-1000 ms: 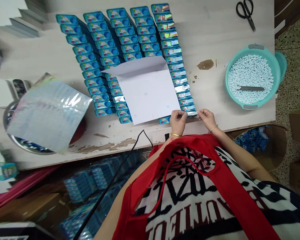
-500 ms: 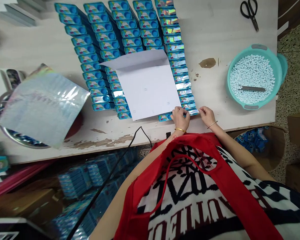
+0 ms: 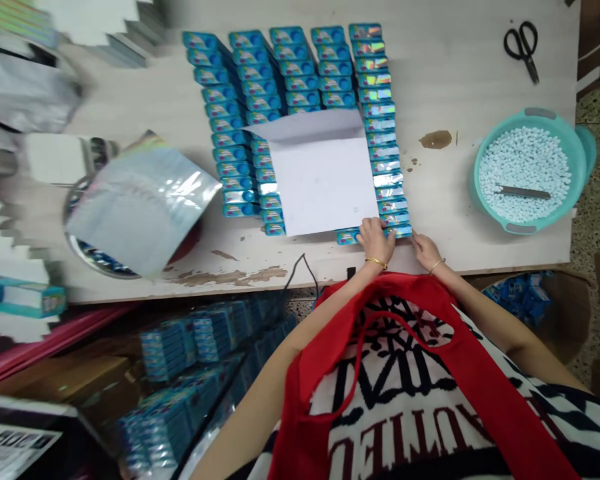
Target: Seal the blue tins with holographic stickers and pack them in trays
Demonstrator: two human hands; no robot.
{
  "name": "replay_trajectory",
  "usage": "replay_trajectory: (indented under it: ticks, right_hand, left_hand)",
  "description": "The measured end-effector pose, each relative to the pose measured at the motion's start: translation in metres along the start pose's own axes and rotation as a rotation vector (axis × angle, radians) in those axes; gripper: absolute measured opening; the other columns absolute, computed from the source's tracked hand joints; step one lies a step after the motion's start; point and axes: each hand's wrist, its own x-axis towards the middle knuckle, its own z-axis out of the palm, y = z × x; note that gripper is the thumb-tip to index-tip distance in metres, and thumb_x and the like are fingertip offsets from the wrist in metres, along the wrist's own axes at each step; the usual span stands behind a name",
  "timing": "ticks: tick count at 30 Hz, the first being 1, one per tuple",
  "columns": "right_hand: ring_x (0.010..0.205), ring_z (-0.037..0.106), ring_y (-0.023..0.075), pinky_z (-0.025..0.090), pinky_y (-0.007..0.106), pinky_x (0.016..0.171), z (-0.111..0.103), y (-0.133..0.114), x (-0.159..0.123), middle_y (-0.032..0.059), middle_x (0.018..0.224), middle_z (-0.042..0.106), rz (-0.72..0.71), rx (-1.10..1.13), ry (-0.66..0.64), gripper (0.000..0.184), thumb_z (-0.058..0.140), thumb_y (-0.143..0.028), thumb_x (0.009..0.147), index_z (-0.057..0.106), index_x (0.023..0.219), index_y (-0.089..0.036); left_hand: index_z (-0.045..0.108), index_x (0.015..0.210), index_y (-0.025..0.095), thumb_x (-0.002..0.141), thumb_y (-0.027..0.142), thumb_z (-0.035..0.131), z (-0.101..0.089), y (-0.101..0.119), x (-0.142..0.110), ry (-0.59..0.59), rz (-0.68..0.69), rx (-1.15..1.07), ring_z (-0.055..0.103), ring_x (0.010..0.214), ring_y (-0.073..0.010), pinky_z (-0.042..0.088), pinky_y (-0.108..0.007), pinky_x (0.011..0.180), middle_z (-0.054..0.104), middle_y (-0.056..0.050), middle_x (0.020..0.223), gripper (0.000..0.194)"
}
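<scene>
Long blue boxes (image 3: pixel 394 180), some with shiny ends, lie side by side in several columns. At the near end of the rightmost column is one blue box (image 3: pixel 347 237) under my hands. My left hand (image 3: pixel 377 240) is closed over its middle, fingers bent. My right hand (image 3: pixel 427 252) is at the right end of that box, fingertips pressed together against it. A white sheet of paper or card (image 3: pixel 325 180), folded up along its far side, lies over the middle columns. Its lower right corner is beside my left fingers.
To the right, a turquoise basin (image 3: pixel 480 193) holds small white pellets and a metal strip (image 3: pixel 523 193). Black scissors (image 3: pixel 525 53) lie behind it. On the left, a silvery sheet (image 3: pixel 140 207) covers a round metal tray (image 3: pixel 100 259). Stacked blue boxes (image 3: pixel 165 353) stand below the table.
The view has swung, so everything sits further right in the picture. My left fingers have spread further along the box, and my right fingertips have dropped slightly at its end.
</scene>
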Motion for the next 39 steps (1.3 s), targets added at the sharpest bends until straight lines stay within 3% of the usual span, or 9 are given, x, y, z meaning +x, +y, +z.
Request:
replay_trajectory:
  ticks: [4,7,10,14,17,22,27,32,39]
  right_hand:
    - [0.090,0.062,0.0277,0.054,0.048,0.089,-0.013,0.013,-0.005,0.0160,0.097,0.069,0.069,-0.147,0.161,0.062,0.039,-0.046,0.096,0.055,0.143,-0.009]
    - [0.083,0.061,0.0265,0.056,0.047,0.080,-0.032,0.009,-0.015,0.0144,0.093,0.066,0.073,-0.144,0.312,0.062,0.043,-0.049,0.095,0.058,0.140,-0.011]
    - [0.077,0.060,0.0251,0.055,0.044,0.068,-0.048,-0.014,-0.021,0.0137,0.094,0.066,0.121,-0.116,0.451,0.055,0.047,-0.051,0.094,0.062,0.133,-0.016]
    - [0.077,0.061,0.0252,0.054,0.042,0.062,-0.052,-0.067,-0.013,0.0126,0.095,0.066,0.133,-0.096,0.538,0.044,0.050,-0.051,0.094,0.067,0.123,-0.022]
    - [0.086,0.063,0.0264,0.058,0.045,0.072,-0.040,-0.115,0.009,0.0133,0.100,0.066,0.062,-0.110,0.523,0.041,0.050,-0.048,0.097,0.068,0.123,-0.023]
    - [0.115,0.060,0.0301,0.050,0.051,0.103,0.002,-0.200,0.081,0.0156,0.116,0.065,-0.234,-0.239,0.392,0.038,0.047,-0.039,0.101,0.066,0.129,-0.024]
    - [0.136,0.047,0.0331,0.038,0.052,0.113,0.060,-0.265,0.192,0.0167,0.142,0.057,-0.426,-0.405,0.163,0.043,0.044,-0.036,0.102,0.060,0.138,-0.021]
    - [0.114,0.057,0.0299,0.028,0.053,0.112,0.094,-0.290,0.266,0.0123,0.113,0.071,-0.381,-0.437,-0.071,0.032,0.042,-0.034,0.104,0.069,0.115,-0.022]
    - [0.083,0.056,0.0227,0.033,0.038,0.088,0.093,-0.295,0.292,0.0036,0.070,0.063,-0.344,-0.286,-0.155,0.032,0.050,-0.034,0.100,0.062,0.073,-0.022]
  left_hand:
    - [0.057,0.095,0.023,0.088,0.030,0.064,-0.051,-0.009,0.042,0.074,0.267,-0.115,0.059,0.098,-0.0277,0.043,-0.045,0.093,0.063,-0.010,0.100,0.012]
    - [0.063,0.111,0.021,0.090,0.029,0.058,-0.126,-0.035,0.132,0.361,0.383,-0.132,0.057,0.115,-0.0285,0.038,-0.048,0.107,0.064,-0.013,0.115,0.023]
    - [0.066,0.119,0.019,0.095,0.032,0.051,-0.198,-0.065,0.236,0.548,0.194,-0.120,0.052,0.126,-0.0304,0.033,-0.052,0.115,0.063,-0.014,0.127,0.031]
    - [0.072,0.110,0.020,0.082,0.041,0.069,-0.235,-0.098,0.308,0.150,0.006,0.032,0.052,0.126,-0.0365,0.033,-0.060,0.114,0.065,-0.013,0.126,0.035]
    - [0.073,0.106,0.022,0.067,0.037,0.082,-0.226,-0.118,0.300,-0.105,0.117,0.184,0.048,0.130,-0.0408,0.031,-0.061,0.114,0.062,-0.013,0.135,0.043]
    - [0.067,0.113,0.022,0.077,0.028,0.072,-0.206,-0.138,0.258,-0.001,0.266,0.203,0.042,0.136,-0.0409,0.034,-0.056,0.108,0.054,-0.017,0.145,0.037]
    - [0.062,0.094,0.022,0.086,0.024,0.059,-0.213,-0.138,0.252,0.010,0.254,0.071,0.060,0.105,-0.0315,0.038,-0.047,0.098,0.069,-0.012,0.104,0.009]
    - [0.067,0.098,0.024,0.090,0.028,0.057,-0.244,-0.141,0.250,-0.003,0.402,-0.106,0.064,0.088,-0.0235,0.041,-0.040,0.092,0.072,-0.006,0.091,0.013]
    - [0.074,0.098,0.030,0.093,0.029,0.057,-0.260,-0.137,0.241,0.076,0.550,0.125,0.061,0.112,-0.0312,0.035,-0.052,0.101,0.073,-0.010,0.117,0.018]
